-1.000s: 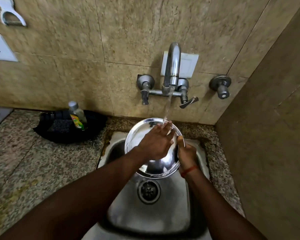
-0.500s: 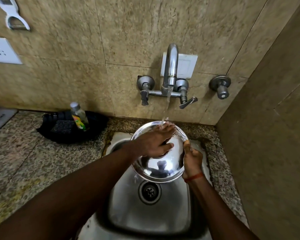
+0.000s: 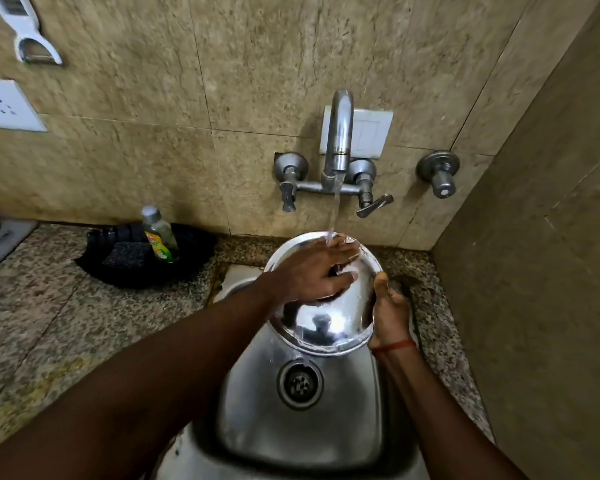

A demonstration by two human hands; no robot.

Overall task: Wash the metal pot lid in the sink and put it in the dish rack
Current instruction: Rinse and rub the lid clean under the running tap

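The round metal pot lid (image 3: 329,323) is held tilted over the steel sink (image 3: 302,424), right under the running tap (image 3: 338,133). My right hand (image 3: 390,313) grips the lid's right rim, thumb on the inner face. My left hand (image 3: 314,273) lies flat on the lid's upper inner surface with straight fingers, and the water stream falls onto its fingertips. The lid's far rim is partly hidden behind my left hand. No dish rack is in view.
A black tray (image 3: 118,261) with a scrub pad and a dish-soap bottle (image 3: 158,235) sits on the granite counter (image 3: 49,323) left of the sink. The sink drain (image 3: 300,384) lies below the lid. A tiled side wall (image 3: 534,271) stands close on the right.
The lid has shifted slightly right and tilted more toward me. My left hand slid across its upper surface under the stream. My right hand keeps its grip on the rim.
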